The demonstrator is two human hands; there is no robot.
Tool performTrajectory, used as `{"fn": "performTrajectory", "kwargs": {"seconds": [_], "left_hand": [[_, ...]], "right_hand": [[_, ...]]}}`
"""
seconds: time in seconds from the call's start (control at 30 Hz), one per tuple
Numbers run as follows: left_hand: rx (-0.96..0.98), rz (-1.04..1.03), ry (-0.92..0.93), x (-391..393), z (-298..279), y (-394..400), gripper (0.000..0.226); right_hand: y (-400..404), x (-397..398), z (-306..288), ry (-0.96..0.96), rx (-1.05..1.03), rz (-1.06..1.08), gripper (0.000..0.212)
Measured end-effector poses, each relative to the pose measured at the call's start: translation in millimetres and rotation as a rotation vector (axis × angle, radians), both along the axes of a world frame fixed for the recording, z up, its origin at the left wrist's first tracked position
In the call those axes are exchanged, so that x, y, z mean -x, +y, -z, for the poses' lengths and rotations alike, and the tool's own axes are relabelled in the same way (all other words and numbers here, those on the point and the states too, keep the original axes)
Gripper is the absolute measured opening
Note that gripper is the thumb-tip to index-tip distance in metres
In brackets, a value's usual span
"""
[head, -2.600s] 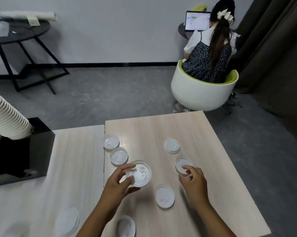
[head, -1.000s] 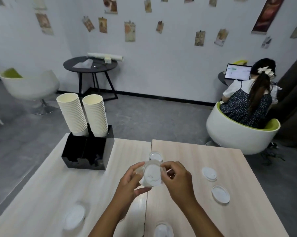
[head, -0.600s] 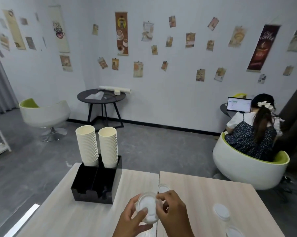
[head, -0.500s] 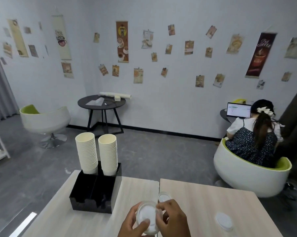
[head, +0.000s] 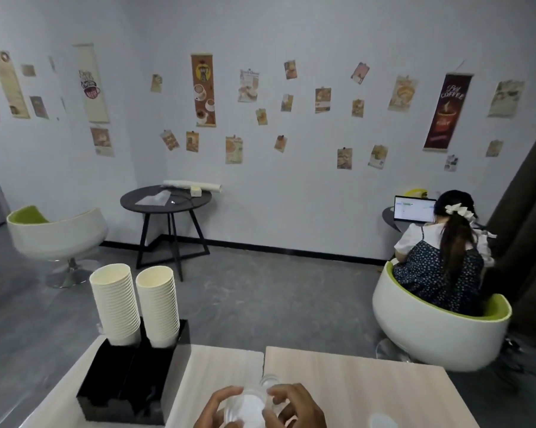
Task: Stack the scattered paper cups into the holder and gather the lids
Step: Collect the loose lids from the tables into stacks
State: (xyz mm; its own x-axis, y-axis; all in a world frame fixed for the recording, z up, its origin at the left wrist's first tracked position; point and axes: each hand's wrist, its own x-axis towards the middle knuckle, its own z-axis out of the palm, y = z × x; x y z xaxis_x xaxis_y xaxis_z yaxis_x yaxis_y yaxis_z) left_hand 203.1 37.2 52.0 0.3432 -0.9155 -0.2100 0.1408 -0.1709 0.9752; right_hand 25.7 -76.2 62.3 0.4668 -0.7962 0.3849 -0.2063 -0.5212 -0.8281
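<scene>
Both of my hands hold a stack of white plastic lids at the bottom edge of the view. My left hand grips its left side and my right hand grips its right side, fingers curled round the rim. One more lid lies on the table just beyond my fingers. Another lid shows at the bottom right. Two tall stacks of paper cups stand in the black holder on the left table.
Two light wooden tables sit side by side. A person sits in a white-and-green chair at the back right. A second such chair and a round black table stand by the wall.
My head has tilted up, so the tables and my hands have slid to the bottom edge. Both hands came together on the lid stack and keep hold of it.
</scene>
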Motion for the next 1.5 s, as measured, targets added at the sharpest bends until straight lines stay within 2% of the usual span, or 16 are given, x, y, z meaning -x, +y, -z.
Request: {"fn": "performTrajectory", "kwargs": {"seconds": [0.13, 0.2, 0.3, 0.47, 0.63, 0.87, 0.97, 1.27, 1.5], "left_hand": [[-0.036, -0.155, 0.092, 18, -5, -15, 0.039], [-0.062, -0.232, 0.151, 20, 0, -18, 0.043], [-0.056, -0.291, 0.115, 23, 8, -25, 0.044], [-0.062, -0.349, 0.103, 29, 25, -37, 0.044], [-0.082, -0.398, 0.106, 32, 49, -39, 0.044], [-0.132, -0.434, 0.125, 43, 76, -38, 0.041], [-0.155, -0.457, 0.139, 43, 85, -37, 0.042], [-0.189, -0.455, 0.153, 45, 100, -34, 0.042], [-0.19, -0.464, 0.185, 54, 109, -34, 0.042]], "right_hand": [[-24, 11, 10, 0.016, -0.166, -0.001, 0.035], [-37, 19, 25, 0.098, -0.24, -0.062, 0.035], [-53, 21, 45, 0.193, -0.286, -0.118, 0.035], [-70, 14, 68, 0.219, -0.33, -0.173, 0.038], [-89, 15, 109, 0.329, -0.334, -0.159, 0.042], [-98, 12, 166, 0.618, -0.28, -0.116, 0.079], [-98, 7, 182, 0.622, -0.302, -0.114, 0.089], [-102, 6, 195, 0.58, -0.274, -0.07, 0.098], [-101, 6, 197, 0.617, -0.239, -0.067, 0.086]]}}
